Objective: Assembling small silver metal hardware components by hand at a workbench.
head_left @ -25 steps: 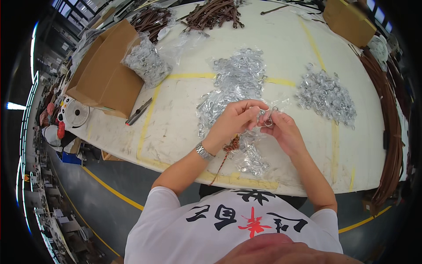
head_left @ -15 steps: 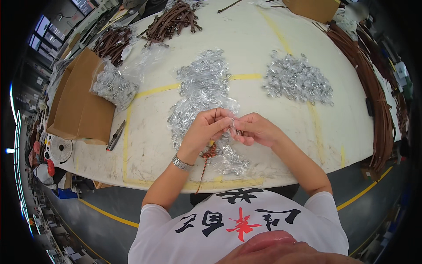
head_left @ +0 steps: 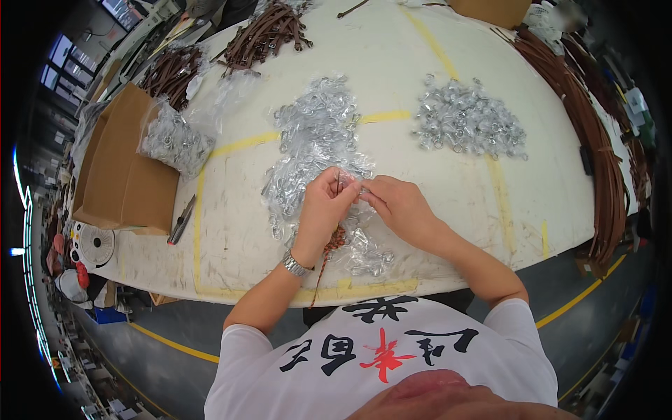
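1. The left hand [head_left: 323, 210] and right hand [head_left: 400, 206] meet near the near edge of the white table [head_left: 434, 203], fingertips pinched together on a small clear packet [head_left: 353, 187].
2. A brown cord [head_left: 329, 255] hangs from under the left hand over the near edge.
3. Beneath the hands lies a heap of clear packets with metal parts [head_left: 315, 140].
4. A loose pile of metal rings [head_left: 469, 126] sits toward the right edge.
5. A cardboard box [head_left: 122, 175] rests at the left edge.
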A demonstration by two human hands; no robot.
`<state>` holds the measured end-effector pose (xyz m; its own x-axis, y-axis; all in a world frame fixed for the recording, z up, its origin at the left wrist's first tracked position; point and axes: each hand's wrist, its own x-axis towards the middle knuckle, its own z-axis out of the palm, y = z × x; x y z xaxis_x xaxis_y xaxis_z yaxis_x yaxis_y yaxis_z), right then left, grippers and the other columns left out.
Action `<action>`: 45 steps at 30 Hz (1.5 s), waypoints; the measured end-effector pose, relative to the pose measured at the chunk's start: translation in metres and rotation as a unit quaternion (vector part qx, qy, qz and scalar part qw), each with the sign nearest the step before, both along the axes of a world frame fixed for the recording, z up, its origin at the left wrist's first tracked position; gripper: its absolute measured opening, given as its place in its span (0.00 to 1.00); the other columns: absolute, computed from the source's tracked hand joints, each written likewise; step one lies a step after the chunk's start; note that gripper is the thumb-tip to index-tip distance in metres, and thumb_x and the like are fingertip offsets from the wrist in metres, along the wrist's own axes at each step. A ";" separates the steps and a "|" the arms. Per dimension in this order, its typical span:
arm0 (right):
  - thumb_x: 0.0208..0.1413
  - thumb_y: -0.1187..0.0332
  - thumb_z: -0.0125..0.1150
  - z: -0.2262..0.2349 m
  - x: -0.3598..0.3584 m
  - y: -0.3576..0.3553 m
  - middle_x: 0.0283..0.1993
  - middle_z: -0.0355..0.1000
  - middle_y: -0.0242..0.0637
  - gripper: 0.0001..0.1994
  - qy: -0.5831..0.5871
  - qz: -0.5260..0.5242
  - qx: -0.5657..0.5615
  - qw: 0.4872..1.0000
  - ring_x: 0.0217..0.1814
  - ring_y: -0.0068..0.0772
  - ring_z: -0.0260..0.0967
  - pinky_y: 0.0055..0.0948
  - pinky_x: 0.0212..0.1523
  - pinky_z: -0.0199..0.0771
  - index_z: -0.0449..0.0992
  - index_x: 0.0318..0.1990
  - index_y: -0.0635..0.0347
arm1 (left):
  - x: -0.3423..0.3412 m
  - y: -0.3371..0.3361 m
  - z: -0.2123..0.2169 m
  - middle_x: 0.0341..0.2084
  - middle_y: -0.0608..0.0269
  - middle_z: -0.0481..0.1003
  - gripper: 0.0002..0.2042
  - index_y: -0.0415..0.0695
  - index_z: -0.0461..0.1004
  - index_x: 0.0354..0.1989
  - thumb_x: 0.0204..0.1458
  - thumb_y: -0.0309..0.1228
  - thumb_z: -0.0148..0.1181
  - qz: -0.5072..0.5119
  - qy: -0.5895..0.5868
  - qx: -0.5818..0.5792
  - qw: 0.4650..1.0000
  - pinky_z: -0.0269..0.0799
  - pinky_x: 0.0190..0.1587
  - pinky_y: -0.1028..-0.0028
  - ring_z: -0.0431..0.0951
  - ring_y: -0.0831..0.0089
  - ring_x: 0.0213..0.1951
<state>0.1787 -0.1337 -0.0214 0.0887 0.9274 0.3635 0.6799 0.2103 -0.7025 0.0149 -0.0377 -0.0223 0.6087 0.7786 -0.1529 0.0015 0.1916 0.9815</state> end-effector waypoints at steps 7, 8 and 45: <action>0.64 0.69 0.64 0.008 0.007 0.001 0.33 0.77 0.44 0.06 0.090 0.024 -0.068 0.993 0.34 0.48 0.75 0.41 0.37 0.75 0.83 0.43 0.60 | 0.002 -0.004 0.002 0.24 0.74 0.75 0.02 0.42 0.77 0.42 0.64 0.26 0.62 0.002 -0.021 0.038 0.999 0.51 0.21 0.84 0.63 0.91 0.20; 0.64 0.69 0.64 0.006 0.008 0.001 0.33 0.77 0.44 0.06 0.089 0.024 -0.069 0.993 0.34 0.48 0.75 0.41 0.37 0.75 0.83 0.43 0.60 | 0.003 -0.004 0.004 0.24 0.74 0.74 0.03 0.42 0.78 0.43 0.64 0.26 0.61 0.001 -0.032 0.051 0.998 0.51 0.21 0.84 0.63 0.91 0.20; 0.70 0.68 0.60 0.014 0.027 0.004 0.26 0.72 0.26 0.11 0.316 0.084 -0.202 0.923 0.25 0.14 0.63 0.20 0.26 0.65 0.85 0.43 0.66 | -0.019 0.026 0.023 0.32 0.69 0.80 0.16 0.39 0.75 0.62 0.70 0.26 0.50 -0.120 0.064 0.132 0.982 0.67 0.36 0.83 0.71 0.83 0.32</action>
<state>0.2055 -0.1299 -0.0071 0.0072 0.9959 -0.0901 0.0891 -0.0904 -0.9919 -0.0042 -0.0118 0.0007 0.7690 0.6371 -0.0517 0.1417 -0.0911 0.9857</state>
